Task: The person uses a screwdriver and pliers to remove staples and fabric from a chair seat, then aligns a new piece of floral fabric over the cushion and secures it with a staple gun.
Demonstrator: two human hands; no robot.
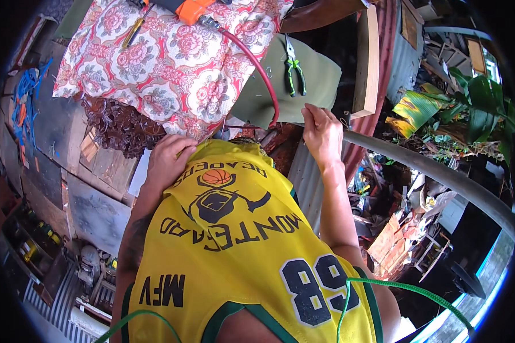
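My left hand (171, 157) is at the near edge of a pink-and-white floral cloth (191, 46), beside the carved dark brown wood (120, 126). Its fingers are curled together, and I cannot make out what they hold, if anything. On the right, my right hand (324, 134) is raised, with thumb and fingers closed in a pinch; nothing clear shows between them. Just beyond it, green-and-black long-nose pliers (293, 71) lie on an olive-green surface (323, 80). An orange-and-black air tool (193, 10) rests on the cloth, with a red hose (257, 66) running from it toward me.
A screwdriver with a yellowish handle (133, 33) lies on the cloth. To the right are an upright wooden board (366, 63), a grey pipe (435, 168) and leafy plants (440, 108). Blue straps (27, 106) hang at far left. A green cord (412, 288) crosses the near right.
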